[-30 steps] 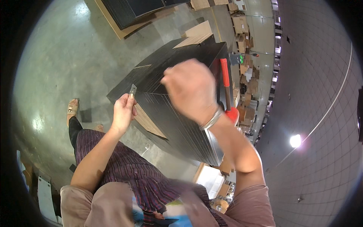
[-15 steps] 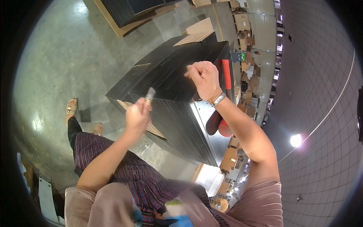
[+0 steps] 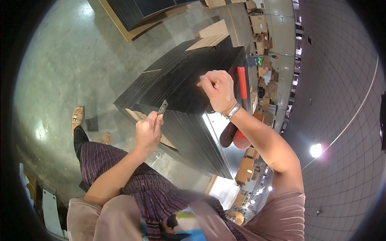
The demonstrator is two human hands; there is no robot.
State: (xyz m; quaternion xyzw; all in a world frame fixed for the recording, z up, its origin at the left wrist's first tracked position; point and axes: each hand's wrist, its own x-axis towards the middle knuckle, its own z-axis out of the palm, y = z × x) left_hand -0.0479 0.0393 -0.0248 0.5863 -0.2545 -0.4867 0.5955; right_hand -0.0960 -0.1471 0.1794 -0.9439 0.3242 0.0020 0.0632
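Observation:
A tall stack of black flat panels [image 3: 177, 86] stands before me, with a few tan sheet edges showing. My left hand [image 3: 148, 130] is closed around a short flat metal blade [image 3: 163, 107] with small holes. The blade points up and away, in front of the stack's near edge. My right hand [image 3: 219, 90] is curled over the stack's top at the right, thumb against the fingers. What it holds, if anything, is hidden. Beside it lies a mallet with a red grip [image 3: 241, 80]; my forearm covers part of it, and a rounded red and dark head [image 3: 241, 140] shows below.
Another stack of black panels [image 3: 140, 12] sits on a tan sheet at the far left. Cardboard boxes [image 3: 257, 24] line the right side. The grey concrete floor [image 3: 56, 92] stretches to the left, where my sandalled foot [image 3: 77, 116] rests.
My left hand has come slightly nearer to me and the blade shows more sharply, leaning a little more to the right. The right hand stays curled, also slightly nearer. The view has shifted slightly.

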